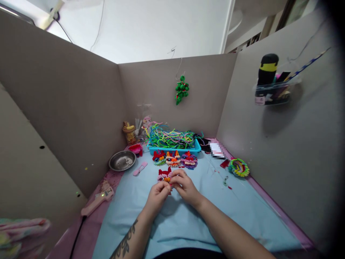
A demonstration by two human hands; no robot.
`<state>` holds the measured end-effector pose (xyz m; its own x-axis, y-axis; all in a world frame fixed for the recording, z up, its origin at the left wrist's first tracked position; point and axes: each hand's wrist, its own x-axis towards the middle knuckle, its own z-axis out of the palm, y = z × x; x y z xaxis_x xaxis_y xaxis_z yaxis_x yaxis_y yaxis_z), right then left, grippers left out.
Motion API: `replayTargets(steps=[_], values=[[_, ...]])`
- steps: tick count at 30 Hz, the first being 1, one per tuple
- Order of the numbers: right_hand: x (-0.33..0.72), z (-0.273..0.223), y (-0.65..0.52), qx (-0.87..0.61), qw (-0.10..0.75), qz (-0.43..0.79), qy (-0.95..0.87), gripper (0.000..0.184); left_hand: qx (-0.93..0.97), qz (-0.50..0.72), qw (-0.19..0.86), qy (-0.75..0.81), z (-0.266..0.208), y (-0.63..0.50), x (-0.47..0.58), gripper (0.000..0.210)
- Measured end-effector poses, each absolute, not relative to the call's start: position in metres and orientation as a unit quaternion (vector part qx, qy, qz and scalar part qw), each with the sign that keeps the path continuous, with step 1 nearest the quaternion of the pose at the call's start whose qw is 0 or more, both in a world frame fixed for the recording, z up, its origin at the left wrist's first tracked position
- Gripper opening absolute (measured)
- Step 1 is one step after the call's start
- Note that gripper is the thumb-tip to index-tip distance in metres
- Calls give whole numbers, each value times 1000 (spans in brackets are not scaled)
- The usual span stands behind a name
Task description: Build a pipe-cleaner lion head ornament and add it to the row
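Observation:
Over the blue cloth, my left hand and my right hand meet fingertip to fingertip. Between them is a small fuzzy animal-head figure with a red top, a pink band and orange below. Both hands are closed in a pinch at its lower edge, where a bit of red shows under the fingers; the exact piece pinched is too small to make out. Just beyond stand three similar figures in a row: a red and green one, an orange and white one and a purple and red one.
Behind the figures, a blue tray overflows with colourful fuzzy stems. At left are a metal bowl, a pink strip and a pink glue gun. Looped green-yellow stems lie right. Grey panels surround the table.

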<state>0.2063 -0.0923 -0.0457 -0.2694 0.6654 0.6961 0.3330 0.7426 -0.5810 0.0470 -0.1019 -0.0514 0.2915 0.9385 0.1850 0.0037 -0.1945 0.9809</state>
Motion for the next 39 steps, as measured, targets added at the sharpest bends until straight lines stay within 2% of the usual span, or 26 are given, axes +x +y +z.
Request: replayTargets(steps=[8,12,17,24,29,35,39], values=[[207,-40,-97,-313,497,136,-798,14,734,484,311,361,-54,-104,48,23],[207,-38,-98,-324,487,161,-795,12,743,494,271,362,-56,-106,48,20],[204,-37,-97,-348,492,223,-766,10,701,512,291,402,-52,-106,50,18],[202,-4,-113,-388,504,365,-680,8,625,494,414,440,-9,-123,49,23],[202,35,-121,-393,544,293,-681,8,575,540,485,377,29,-120,53,26],[198,50,-119,-389,620,227,-643,10,572,593,438,360,47,-115,68,25],[199,47,-120,-384,639,218,-630,11,616,610,329,374,47,-115,75,18]])
